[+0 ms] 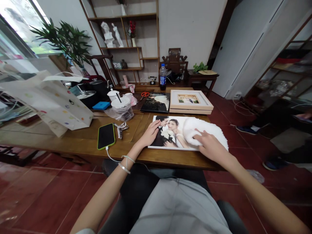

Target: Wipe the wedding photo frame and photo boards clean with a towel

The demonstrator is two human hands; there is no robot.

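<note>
A large photo print (170,133) of two people lies flat near the front edge of the wooden table (80,143). My left hand (150,133) rests on its left edge with fingers spread flat. My right hand (211,146) presses a fluffy white cloth (207,131) onto the right part of the print, fingers curled over the cloth. The cloth hides the print's right side.
A phone in a green case (106,136) with a cable and a metal clip (120,128) lie left of the print. Behind stand a framed photo (190,101), a dark print (156,102), cups (122,105), scissors (145,94), a bottle (162,77) and a white paper bag (52,100). Another person's feet (246,129) are at right.
</note>
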